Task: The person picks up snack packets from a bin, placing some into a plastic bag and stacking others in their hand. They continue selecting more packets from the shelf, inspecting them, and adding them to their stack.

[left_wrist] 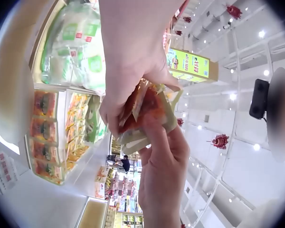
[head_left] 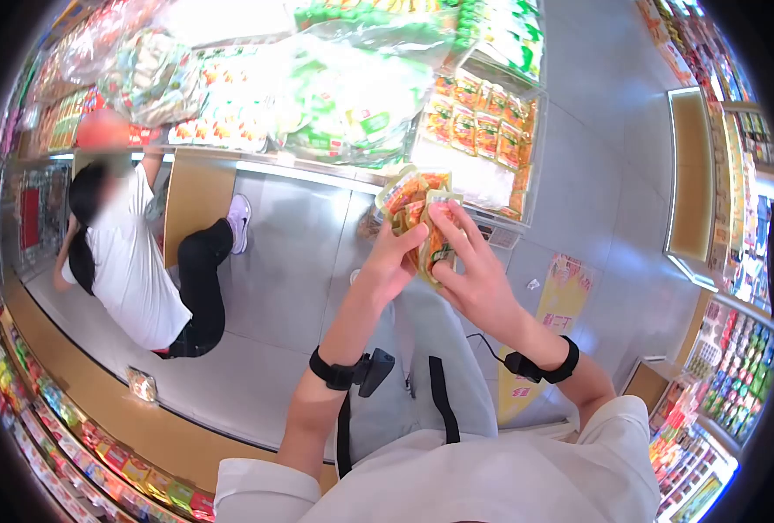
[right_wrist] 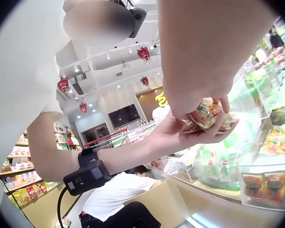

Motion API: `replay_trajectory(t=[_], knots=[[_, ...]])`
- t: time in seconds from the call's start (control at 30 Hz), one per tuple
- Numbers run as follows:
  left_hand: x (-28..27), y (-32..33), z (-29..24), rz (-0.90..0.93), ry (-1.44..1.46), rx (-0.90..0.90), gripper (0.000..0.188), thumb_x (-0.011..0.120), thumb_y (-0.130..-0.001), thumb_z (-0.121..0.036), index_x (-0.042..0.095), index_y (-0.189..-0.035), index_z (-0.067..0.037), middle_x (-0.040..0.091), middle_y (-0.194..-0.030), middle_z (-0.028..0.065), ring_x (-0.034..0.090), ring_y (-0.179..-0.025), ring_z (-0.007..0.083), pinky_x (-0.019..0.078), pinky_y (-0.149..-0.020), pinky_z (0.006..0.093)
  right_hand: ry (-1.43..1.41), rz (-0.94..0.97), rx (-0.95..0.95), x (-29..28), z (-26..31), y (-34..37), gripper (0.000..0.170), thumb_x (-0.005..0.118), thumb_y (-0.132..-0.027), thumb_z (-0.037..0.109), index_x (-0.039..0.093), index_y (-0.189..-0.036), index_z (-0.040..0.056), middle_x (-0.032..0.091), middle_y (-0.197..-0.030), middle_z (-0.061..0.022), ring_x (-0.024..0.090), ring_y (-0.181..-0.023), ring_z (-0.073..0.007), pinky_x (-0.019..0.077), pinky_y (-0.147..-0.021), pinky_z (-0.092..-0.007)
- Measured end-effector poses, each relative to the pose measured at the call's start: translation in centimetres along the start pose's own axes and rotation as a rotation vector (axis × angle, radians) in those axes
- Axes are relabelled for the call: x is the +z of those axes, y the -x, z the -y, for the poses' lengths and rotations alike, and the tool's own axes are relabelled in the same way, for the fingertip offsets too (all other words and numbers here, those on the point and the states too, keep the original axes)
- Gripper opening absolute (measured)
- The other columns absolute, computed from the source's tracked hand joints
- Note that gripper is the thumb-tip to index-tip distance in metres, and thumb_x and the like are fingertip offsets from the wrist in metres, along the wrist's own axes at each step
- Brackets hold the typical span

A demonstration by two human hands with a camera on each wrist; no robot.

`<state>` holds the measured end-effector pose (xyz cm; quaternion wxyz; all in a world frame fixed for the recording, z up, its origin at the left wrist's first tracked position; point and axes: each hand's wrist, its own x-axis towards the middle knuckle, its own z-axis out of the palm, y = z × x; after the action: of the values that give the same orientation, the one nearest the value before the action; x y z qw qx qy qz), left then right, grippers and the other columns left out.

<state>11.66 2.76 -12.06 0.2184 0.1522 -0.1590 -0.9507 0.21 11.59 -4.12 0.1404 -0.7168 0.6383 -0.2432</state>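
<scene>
My left hand (head_left: 394, 257) and right hand (head_left: 474, 275) grip a fanned bunch of flat, glossy orange-and-yellow plastic packets (head_left: 415, 202) beside a clear-walled plastic display bin (head_left: 535, 166); being slick and unevenly overlapped, they could slip if my fingers loosen.

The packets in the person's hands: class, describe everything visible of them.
The packets look like glossy, flat plastic, orange and red with pale borders. Several overlap in an uneven, tilted bundle; their exact number is unclear. The left grip and right grip hold them in the air.
</scene>
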Motion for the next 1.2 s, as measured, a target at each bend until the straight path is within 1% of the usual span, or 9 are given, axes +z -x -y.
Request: replay_trajectory(t=[0.2, 0.3, 0.4, 0.53, 0.63, 0.83, 0.93, 1.13, 1.2], knots=[[0.5, -0.3, 1.0, -0.032, -0.012, 0.027, 0.077, 0.062, -0.080, -0.044, 0.025, -0.135, -0.005, 0.045, -0.128, 0.0138, 0.049, -0.115, 0.0269, 0.0456, -0.093, 0.0418, -0.112, -0.065, 0.054, -1.3, -1.7, 0.3, 0.030, 0.070, -0.067, 0.019, 0.045, -0.074, 0.0049, 0.035, -0.138, -0.0128, 0.037, -0.120, -0.0406, 0.0380, -0.092, -0.0501], [1.7, -2.1, -0.2, -0.158, -0.319, -0.119, 0.085, 0.068, -0.074, -0.046, 0.025, -0.135, -0.005, 0.046, -0.127, 0.0133, 0.051, -0.113, 0.0267, 0.0467, -0.093, 0.0410, -0.167, -0.098, 0.102, -0.7, -4.5, 0.8, 0.032, 0.071, -0.067, 0.022, 0.049, -0.082, 0.0046, 0.039, -0.136, -0.0104, 0.039, -0.119, -0.0360, 0.0369, -0.094, -0.0459], [1.7, -4.3, 0.0, -0.138, -0.028, -0.198, 0.076, 0.066, -0.069, -0.008, 0.026, -0.134, -0.005, 0.047, -0.124, 0.0122, 0.051, -0.113, 0.0256, 0.0477, -0.091, 0.0371, -0.303, -0.205, 0.267, -0.9, -7.0, 0.0, 0.042, 0.072, -0.067, 0.020, 0.051, -0.099, 0.0042, 0.043, -0.131, -0.0096, 0.042, -0.114, -0.0336, 0.0370, -0.094, -0.0430], [2.6, -7.3, 1.0, -0.126, -0.129, -0.146, 0.076, 0.066, -0.066, -0.001, 0.028, -0.132, -0.003, 0.048, -0.121, 0.0142, 0.054, -0.108, 0.0263, 0.0490, -0.089, 0.0381, -0.421, -0.200, 0.381, -2.7, -11.1, -0.7, 0.062, 0.074, -0.065, 0.016, 0.046, -0.120, 0.0051, 0.047, -0.125, -0.0095, 0.045, -0.107, -0.0337, 0.0383, -0.091, -0.0416], [3.4, -8.7, 2.1, -0.395, -0.223, -0.196, 0.068, 0.061, -0.070, -0.001, 0.030, -0.130, -0.001, 0.049, -0.120, 0.0164, 0.055, -0.105, 0.0284, 0.0495, -0.087, 0.0393, -0.489, -0.206, 0.431, -3.4, -13.5, -0.5, 0.067, 0.075, -0.064, 0.015, 0.045, -0.123, 0.0055, 0.049, -0.121, -0.0098, 0.046, -0.106, -0.0323, 0.0395, -0.090, -0.0399], [1.7, -10.1, 2.7, -0.396, -0.275, -0.249, 0.059, 0.052, -0.081, -0.022, 0.031, -0.129, 0.005, 0.047, -0.122, 0.0205, 0.052, -0.109, 0.0327, 0.0456, -0.090, 0.0462, -0.742, -0.351, 0.647, -3.2, -15.6, -0.4, 0.062, 0.073, -0.065, 0.007, 0.048, -0.122, 0.0062, 0.052, -0.110, -0.0124, 0.050, -0.103, -0.0283, 0.0435, -0.085, -0.0350], [3.3, -11.5, 1.9, -0.357, -0.017, -0.231, 0.057, 0.051, -0.084, -0.023, 0.031, -0.131, 0.003, 0.047, -0.122, 0.0233, 0.055, -0.105, 0.0351, 0.0478, -0.088, 0.0487, -0.765, -0.340, 0.663, -3.2, -16.1, -0.6, 0.055, 0.070, -0.068, 0.003, 0.050, -0.120, 0.0062, 0.053, -0.108, -0.0119, 0.052, -0.101, -0.0266, 0.0441, -0.083, -0.0332], [2.6, -12.8, 0.9, -0.232, 0.201, -0.372, 0.058, 0.050, -0.085, -0.023, 0.029, -0.132, 0.003, 0.046, -0.124, 0.0237, 0.054, -0.106, 0.0363, 0.0495, -0.085, 0.0492, -0.935, -0.187, 0.569, -4.8, -17.7, -1.1, 0.044, 0.067, -0.074, 0.002, 0.052, -0.115, 0.0039, 0.055, -0.104, -0.0068, 0.055, -0.095, -0.0168, 0.0438, -0.081, -0.0288], [0.5, -12.4, 0.9, -0.207, 0.065, -0.403, 0.058, 0.052, -0.083, -0.017, 0.028, -0.132, 0.002, 0.047, -0.123, 0.0227, 0.055, -0.106, 0.0344, 0.0501, -0.085, 0.0467, -0.822, -0.041, 0.564, -5.6, -17.9, -0.5, 0.038, 0.067, -0.073, 0.004, 0.053, -0.109, 0.0036, 0.056, -0.099, -0.0062, 0.055, -0.092, -0.0173, 0.0430, -0.080, -0.0281]])
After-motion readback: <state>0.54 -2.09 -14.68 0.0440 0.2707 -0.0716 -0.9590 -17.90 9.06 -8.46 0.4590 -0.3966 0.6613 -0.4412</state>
